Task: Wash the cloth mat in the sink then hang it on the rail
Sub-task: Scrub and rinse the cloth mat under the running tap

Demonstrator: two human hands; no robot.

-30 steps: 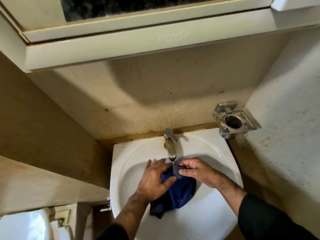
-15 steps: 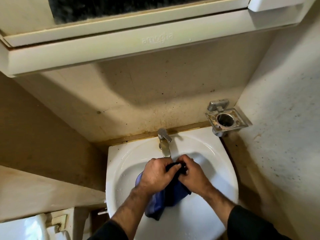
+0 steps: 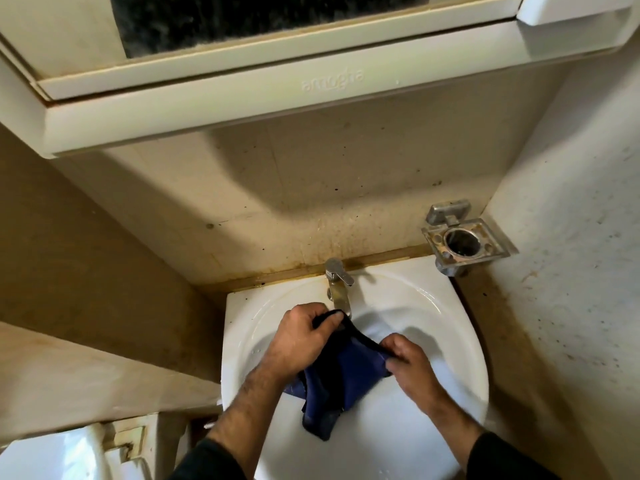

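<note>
A dark blue cloth mat [image 3: 341, 375] hangs stretched over the white sink [image 3: 453, 327], wet and darkened along its top edge. My left hand [image 3: 301, 337] grips one upper corner of it just under the tap [image 3: 337, 285]. My right hand [image 3: 407, 362] pinches the other upper corner, lower and to the right. The cloth's loose lower part droops into the basin between my forearms. No rail is in view.
A metal tumbler holder [image 3: 464, 242] sticks out from the wall at the sink's right back corner. A cream mirror cabinet [image 3: 277, 74] overhangs above. Stained walls close in left and right. A white toilet tank [image 3: 62, 455] sits at lower left.
My hands were bunched together on the cloth under the tap; now they have drawn apart, the right one moving right and down, spreading the cloth between them.
</note>
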